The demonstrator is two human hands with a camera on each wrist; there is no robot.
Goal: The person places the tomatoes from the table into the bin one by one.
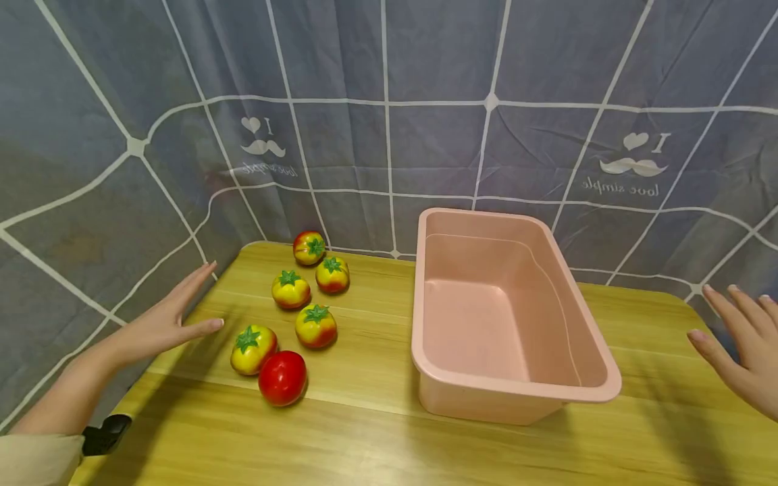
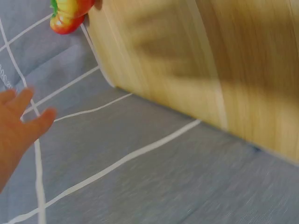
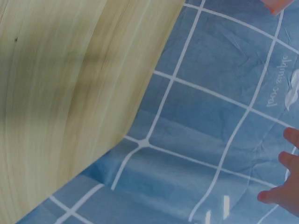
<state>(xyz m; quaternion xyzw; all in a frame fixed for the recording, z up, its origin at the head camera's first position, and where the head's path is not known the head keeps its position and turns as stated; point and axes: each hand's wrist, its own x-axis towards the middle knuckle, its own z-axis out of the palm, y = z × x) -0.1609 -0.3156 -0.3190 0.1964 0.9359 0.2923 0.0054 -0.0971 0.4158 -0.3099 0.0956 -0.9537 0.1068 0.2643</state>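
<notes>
My left hand (image 1: 164,324) hovers over the table's left edge with straight fingers, holding nothing. Nearest to it is a yellow-red persimmon-like fruit (image 1: 250,351) with a green leafy top. A plain red fruit (image 1: 283,379) lies right against that one. Several more yellow-red fruits, such as this one (image 1: 316,327), sit behind them in a loose group. At the far right my right hand (image 1: 750,344) is raised with fingers spread and nothing in it, partly cut off by the frame. A pink plastic basin (image 1: 516,390) stands between the fruits and the right hand; its inside shows bare.
The wooden tabletop (image 1: 365,439) has rounded back corners. A grey-blue curtain (image 1: 437,148) with white lines hangs close behind it and along the left side. On the left wrist is a black band (image 1: 106,435).
</notes>
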